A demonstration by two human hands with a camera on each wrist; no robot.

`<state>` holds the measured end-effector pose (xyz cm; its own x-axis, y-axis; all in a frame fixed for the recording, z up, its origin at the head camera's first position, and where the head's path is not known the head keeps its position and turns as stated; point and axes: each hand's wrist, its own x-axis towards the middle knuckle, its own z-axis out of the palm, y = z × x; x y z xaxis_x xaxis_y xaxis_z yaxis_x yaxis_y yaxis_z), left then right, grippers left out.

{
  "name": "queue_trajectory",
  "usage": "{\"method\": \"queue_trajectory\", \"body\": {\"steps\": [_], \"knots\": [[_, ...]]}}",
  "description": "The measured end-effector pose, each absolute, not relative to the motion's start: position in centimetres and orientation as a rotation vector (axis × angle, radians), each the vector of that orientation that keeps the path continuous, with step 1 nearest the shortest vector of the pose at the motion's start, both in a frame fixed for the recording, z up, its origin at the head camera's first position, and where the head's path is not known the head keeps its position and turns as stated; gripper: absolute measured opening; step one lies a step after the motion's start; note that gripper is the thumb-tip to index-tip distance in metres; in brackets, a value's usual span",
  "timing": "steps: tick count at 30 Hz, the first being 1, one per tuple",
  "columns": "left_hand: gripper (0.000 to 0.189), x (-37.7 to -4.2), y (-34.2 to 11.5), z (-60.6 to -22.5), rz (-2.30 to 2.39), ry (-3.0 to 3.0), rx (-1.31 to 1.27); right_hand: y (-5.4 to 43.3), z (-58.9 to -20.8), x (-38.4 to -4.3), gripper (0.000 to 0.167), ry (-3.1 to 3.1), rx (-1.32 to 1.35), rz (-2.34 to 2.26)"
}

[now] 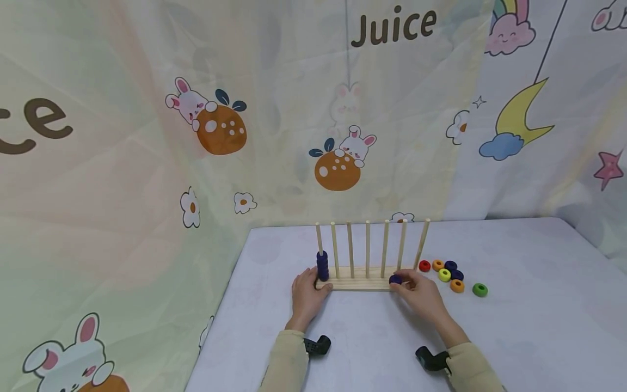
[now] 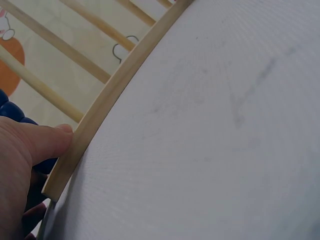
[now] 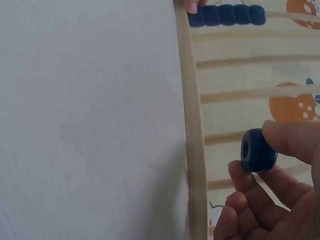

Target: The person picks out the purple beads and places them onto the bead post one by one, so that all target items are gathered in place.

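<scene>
A wooden peg board (image 1: 360, 284) with several upright pegs stands on the table, its leftmost peg threaded with a stack of dark blue beads (image 1: 322, 267). My left hand (image 1: 307, 298) grips the board's left end, the thumb on its front edge in the left wrist view. Between thumb and fingertips, my right hand (image 1: 422, 296) pinches one dark blue bead (image 3: 261, 151), its hole visible in the right wrist view. That bead is in front of the board's right part, and the pegs behind it carry no beads.
Right of the board lie loose beads: a red bead (image 1: 424, 265), a yellow bead (image 1: 444, 275), a green bead (image 1: 480, 289), two orange ones and two dark blue ones. A printed cloth (image 1: 294, 109) hangs behind the white-covered table (image 1: 539, 326).
</scene>
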<state>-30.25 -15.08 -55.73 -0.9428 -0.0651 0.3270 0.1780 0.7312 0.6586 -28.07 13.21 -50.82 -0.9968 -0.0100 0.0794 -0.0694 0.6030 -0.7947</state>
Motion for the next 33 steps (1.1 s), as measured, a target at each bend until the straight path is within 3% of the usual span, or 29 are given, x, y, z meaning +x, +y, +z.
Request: {"method": "queue_trajectory", "body": {"steps": [33], "knots": [[0.056,-30.0,-15.1,-55.3,-1.008,-2.596,-0.096,8.6,-51.5,-26.8,0.032,-2.538,0.120,1.553]]}}
